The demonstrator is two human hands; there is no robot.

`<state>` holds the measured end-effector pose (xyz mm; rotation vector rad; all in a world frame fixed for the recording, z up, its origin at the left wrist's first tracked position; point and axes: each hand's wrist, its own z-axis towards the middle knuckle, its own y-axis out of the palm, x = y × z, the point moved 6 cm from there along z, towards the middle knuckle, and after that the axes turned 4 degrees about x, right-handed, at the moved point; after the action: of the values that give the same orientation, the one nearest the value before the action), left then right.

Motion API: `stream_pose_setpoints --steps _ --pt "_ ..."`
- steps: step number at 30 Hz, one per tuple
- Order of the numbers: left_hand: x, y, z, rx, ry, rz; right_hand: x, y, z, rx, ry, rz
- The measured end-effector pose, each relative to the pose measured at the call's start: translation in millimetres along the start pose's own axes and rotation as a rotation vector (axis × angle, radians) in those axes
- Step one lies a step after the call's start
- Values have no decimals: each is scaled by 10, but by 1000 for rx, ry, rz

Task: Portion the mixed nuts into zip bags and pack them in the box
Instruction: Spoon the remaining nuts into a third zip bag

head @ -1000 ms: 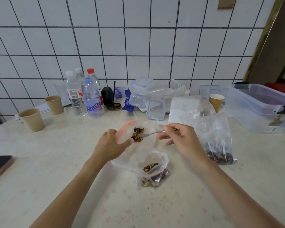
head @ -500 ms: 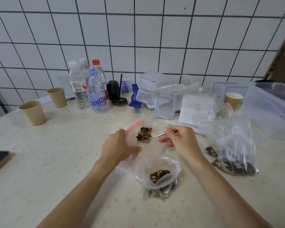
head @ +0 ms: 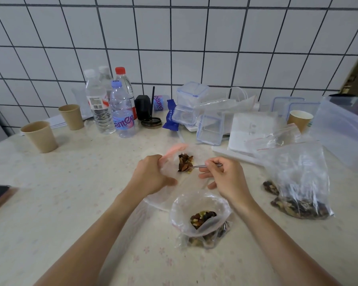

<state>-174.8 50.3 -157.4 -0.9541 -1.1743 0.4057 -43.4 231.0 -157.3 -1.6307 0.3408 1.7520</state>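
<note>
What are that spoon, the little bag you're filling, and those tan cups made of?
The spoon looks like polished metal: thin, grey, glinting. The small bag held by the left hand seems thin clear plastic film, glossy and crinkled, with a pinkish zip strip. The tan cups look like matte kraft paper with a rolled rim, probably disposable.

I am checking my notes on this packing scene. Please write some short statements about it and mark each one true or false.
1. The right hand holds a spoon loaded with nuts. True.
2. The left hand holds a paper cup. False: it holds a zip bag open.
3. A filled small bag lies on the table near the person. True.
4. The large nut bag is empty. False: nuts lie at its bottom.
</note>
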Motion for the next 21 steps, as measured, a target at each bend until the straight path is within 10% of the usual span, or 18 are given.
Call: stream_pose_setpoints --steps 12,21 --pt "-25 -198 20 228 38 -215 117 -43 -1 41 139 169" --pt "-34 -196 -57 269 43 86 80 -108 -23 10 59 117"
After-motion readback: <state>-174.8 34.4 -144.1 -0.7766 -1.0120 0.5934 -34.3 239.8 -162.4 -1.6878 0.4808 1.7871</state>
